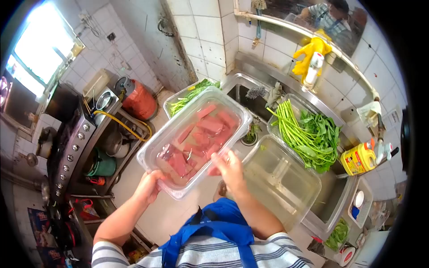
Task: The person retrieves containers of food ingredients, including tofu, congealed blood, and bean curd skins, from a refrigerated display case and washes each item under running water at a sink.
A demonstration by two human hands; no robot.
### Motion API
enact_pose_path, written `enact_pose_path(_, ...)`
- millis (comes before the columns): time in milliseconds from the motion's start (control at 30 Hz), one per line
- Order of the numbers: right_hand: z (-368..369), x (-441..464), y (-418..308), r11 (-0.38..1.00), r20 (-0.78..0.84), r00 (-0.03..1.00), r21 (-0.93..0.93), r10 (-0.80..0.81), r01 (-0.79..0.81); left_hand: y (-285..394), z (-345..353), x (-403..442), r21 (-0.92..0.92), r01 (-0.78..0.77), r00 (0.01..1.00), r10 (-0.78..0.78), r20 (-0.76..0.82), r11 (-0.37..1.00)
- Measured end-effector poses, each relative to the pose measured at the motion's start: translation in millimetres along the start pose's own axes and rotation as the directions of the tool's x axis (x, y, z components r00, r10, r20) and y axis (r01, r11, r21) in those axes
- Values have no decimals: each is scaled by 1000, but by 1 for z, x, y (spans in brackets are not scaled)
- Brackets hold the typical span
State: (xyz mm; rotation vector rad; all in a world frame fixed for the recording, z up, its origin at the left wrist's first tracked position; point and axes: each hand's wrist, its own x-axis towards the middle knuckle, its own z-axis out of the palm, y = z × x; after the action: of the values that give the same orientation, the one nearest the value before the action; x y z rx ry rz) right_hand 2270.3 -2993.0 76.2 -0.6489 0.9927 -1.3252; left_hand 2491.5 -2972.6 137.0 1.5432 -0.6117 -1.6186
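Observation:
A clear plastic tub (154,154) is held up in front of me, tilted, with several red chunks of raw meat (212,127) lying in reddish liquid. My left hand (153,183) grips its near left rim, fingers curled underneath. On the near right edge, my right hand (227,169) is closed round the rim. Just right of that hand stands a larger clear tub (286,178) holding cloudy water at the sink. Beyond it, long-stemmed leafy greens (308,134) are heaped in a basket over the sink.
A steel sink (241,85) runs along the right wall, with yellow rubber gloves (315,49) hanging above. A yellow bottle (357,160) stands at its right end. To the left are a stove (73,147) and a red gas cylinder (138,100). More greens (192,96) lie behind the tub.

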Motion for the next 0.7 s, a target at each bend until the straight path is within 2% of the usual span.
enact_pose_path(33,-9,14,-5,996,-11,996,10,93,-93,0,4,11,-1,-5,1000,5,-4,1000)
enact_pose_path(67,-18,29,-5,996,-26,998,-62,60,-62,9,4,26,-2,5,1000,-5,21,1000)
enact_pose_path(100,-25,46,-1,963,-136,976,-234,-169,134,17,3,34,6,31,999,-31,41,1000)
enact_pose_path(133,-27,58,-11,808,-198,861,-489,-469,328,26,1,46,66,36,996,-41,79,997)
enact_pose_path(167,-28,69,-23,553,-176,666,-726,-725,410,37,2,54,89,37,995,-45,87,995)
enact_pose_path(200,-24,79,-42,558,-197,657,-728,-727,399,49,8,59,104,69,991,-80,108,992)
enact_pose_path(267,-17,101,-78,160,133,503,-853,-854,496,61,10,81,117,140,975,-157,157,983)
enact_pose_path(300,-13,118,-82,125,205,545,-853,-813,507,66,11,91,130,151,970,-172,170,980)
enact_pose_path(367,-17,151,-80,215,210,804,-898,-556,384,76,18,110,184,160,964,-193,181,970)
enact_pose_path(400,-20,168,-78,215,197,804,-904,-561,371,82,24,117,202,170,959,-210,192,964)
enact_pose_path(467,-24,193,-71,48,144,937,-985,-319,168,94,30,132,230,195,949,-243,202,953)
enact_pose_path(500,-22,199,-72,55,129,940,-986,-317,154,99,31,141,249,221,941,-273,202,943)
enact_pose_path(600,-20,211,-80,94,-44,999,-995,-5,-44,124,48,160,323,246,926,-320,199,914)
enact_pose_path(700,-17,213,-83,122,-132,991,-983,39,-136,147,70,168,348,247,922,-329,202,904)
